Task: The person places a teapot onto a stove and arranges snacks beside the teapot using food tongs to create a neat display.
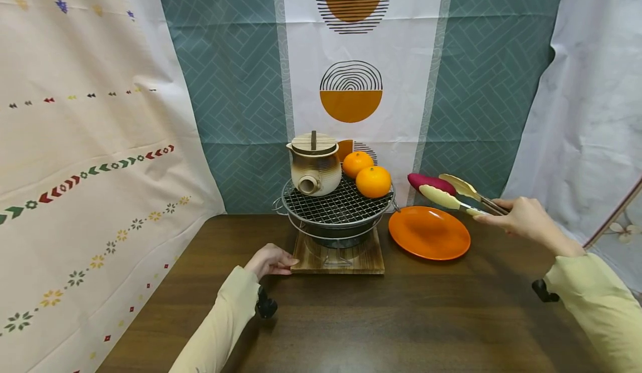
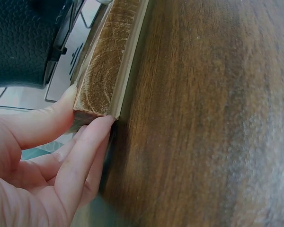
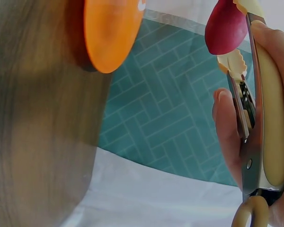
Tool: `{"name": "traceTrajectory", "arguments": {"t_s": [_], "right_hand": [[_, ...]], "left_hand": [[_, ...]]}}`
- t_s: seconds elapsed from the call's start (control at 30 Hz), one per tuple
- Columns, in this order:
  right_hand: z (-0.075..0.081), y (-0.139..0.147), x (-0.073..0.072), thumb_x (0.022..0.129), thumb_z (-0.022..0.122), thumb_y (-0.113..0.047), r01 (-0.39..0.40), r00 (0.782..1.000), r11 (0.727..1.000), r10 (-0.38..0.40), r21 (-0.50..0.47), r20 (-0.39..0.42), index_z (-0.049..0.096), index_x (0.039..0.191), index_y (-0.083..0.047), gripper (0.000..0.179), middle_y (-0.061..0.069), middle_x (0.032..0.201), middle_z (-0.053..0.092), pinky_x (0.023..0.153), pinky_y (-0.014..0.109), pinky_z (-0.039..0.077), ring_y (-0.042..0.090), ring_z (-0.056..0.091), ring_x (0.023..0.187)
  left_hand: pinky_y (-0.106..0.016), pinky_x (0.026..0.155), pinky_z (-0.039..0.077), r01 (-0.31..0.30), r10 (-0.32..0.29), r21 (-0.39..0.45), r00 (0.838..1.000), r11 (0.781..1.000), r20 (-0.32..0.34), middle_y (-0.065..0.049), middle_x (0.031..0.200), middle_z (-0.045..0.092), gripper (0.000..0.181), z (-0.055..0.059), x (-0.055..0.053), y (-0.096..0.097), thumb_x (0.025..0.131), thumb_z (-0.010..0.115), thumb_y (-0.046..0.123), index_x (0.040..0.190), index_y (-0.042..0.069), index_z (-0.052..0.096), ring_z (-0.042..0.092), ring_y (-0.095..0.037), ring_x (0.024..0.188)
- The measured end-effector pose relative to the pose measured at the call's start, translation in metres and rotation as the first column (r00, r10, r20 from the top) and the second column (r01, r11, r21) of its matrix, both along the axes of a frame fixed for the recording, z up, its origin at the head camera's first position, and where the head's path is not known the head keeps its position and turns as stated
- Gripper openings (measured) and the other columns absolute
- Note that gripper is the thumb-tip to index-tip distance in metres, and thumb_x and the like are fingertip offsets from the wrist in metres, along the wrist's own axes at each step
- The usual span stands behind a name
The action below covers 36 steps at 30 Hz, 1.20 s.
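Observation:
With thumb and fingers my left hand pinches the front left corner of a square wooden board; the left wrist view shows the board's end grain between them. On that board stands a round tabletop grill with a wire mesh. My right hand grips cream-tipped tongs, raised at the right. Between the tong tips is a purple-red sweet potato, above the back of an orange plate. In the right wrist view, the fingers wrap the tongs' cream handle.
A beige teapot with a wooden lid and two oranges sit on the mesh. The brown wooden table extends forward. Patterned cloths hang behind and at the sides, close to the table's edges.

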State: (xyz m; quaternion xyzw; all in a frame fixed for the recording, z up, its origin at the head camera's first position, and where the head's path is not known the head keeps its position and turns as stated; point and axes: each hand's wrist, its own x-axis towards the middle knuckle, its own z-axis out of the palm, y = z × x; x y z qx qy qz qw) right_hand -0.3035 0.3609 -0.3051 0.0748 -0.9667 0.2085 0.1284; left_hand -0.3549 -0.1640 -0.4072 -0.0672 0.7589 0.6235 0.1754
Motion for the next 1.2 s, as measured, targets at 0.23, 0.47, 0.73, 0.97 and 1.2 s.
{"name": "traceTrajectory", "arguments": {"t_s": [0.23,0.47,0.73,0.97,1.2], "right_hand": [[0.011,-0.003,0.002,0.075,0.067,-0.051,-0.009,1.0,1.0,0.01,-0.011,0.02,0.05,0.122,0.007,0.077,0.001,0.054,0.054,0.04,0.03,0.039,0.018,0.054,0.046],[0.02,-0.005,0.004,0.075,0.068,-0.049,-0.015,1.0,1.0,0.015,-0.011,-0.003,0.05,0.122,0.008,0.076,0.001,0.055,0.055,0.04,0.029,0.037,0.018,0.054,0.047],[0.029,-0.01,0.008,0.074,0.069,-0.05,-0.006,1.0,1.0,0.006,-0.017,-0.029,0.049,0.124,0.007,0.079,0.001,0.055,0.056,0.04,0.029,0.035,0.018,0.055,0.047],[0.037,-0.014,0.013,0.073,0.069,-0.051,0.007,0.999,1.0,-0.007,-0.014,-0.041,0.049,0.125,0.006,0.079,0.0,0.056,0.057,0.041,0.03,0.036,0.018,0.055,0.049],[0.045,-0.019,0.016,0.073,0.07,-0.049,0.011,0.998,1.0,-0.012,-0.022,-0.058,0.049,0.126,0.004,0.078,0.0,0.056,0.058,0.042,0.03,0.036,0.018,0.056,0.049]], "left_hand": [[-0.03,0.062,0.054,-0.001,0.001,0.002,1.0,1.0,0.002,-0.019,0.09,0.056,0.035,-0.001,-0.001,0.0,0.078,0.065,-0.008,0.107,-0.02,0.051,0.059,-0.017,0.059],[-0.031,0.062,0.054,-0.01,0.01,0.005,1.0,1.0,0.007,-0.018,0.087,0.057,0.032,-0.002,-0.003,-0.001,0.078,0.066,-0.008,0.105,-0.019,0.053,0.059,-0.018,0.06],[-0.032,0.064,0.054,-0.012,0.012,0.002,1.0,1.0,0.017,-0.017,0.085,0.057,0.032,-0.001,-0.002,0.0,0.078,0.066,-0.008,0.105,-0.019,0.053,0.058,-0.018,0.061],[-0.033,0.066,0.054,0.023,-0.023,0.012,1.0,1.0,0.02,-0.018,0.085,0.058,0.03,-0.005,-0.006,-0.003,0.075,0.07,-0.005,0.099,-0.016,0.057,0.06,-0.02,0.064],[-0.03,0.061,0.054,-0.005,0.005,-0.001,1.0,1.0,0.012,-0.013,0.078,0.057,0.029,-0.003,-0.005,0.0,0.079,0.065,-0.008,0.103,-0.019,0.054,0.057,-0.016,0.058]]}}
